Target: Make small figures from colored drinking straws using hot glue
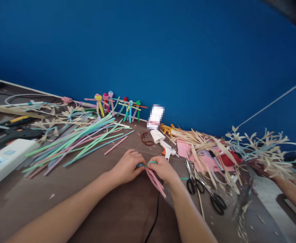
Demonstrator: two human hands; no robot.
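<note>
On the head camera I watch the left hand (pixel 127 167) and right hand (pixel 163 169) meet above the brown table (pixel 49 209), their fingers (pixel 140 158) together, clamped on a twist of teal and pink pipe cleaners (pixel 151 177). Loose pipe cleaners (pixel 74 145) lie to the left; a white glue gun (pixel 166 148) sits just ahead, and black-handled scissors (pixel 194 185) lie to the right.

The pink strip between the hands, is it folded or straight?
Folded: the pink strip hangs from the left hand and the right hand as two lengths joined at its lower end.
</note>
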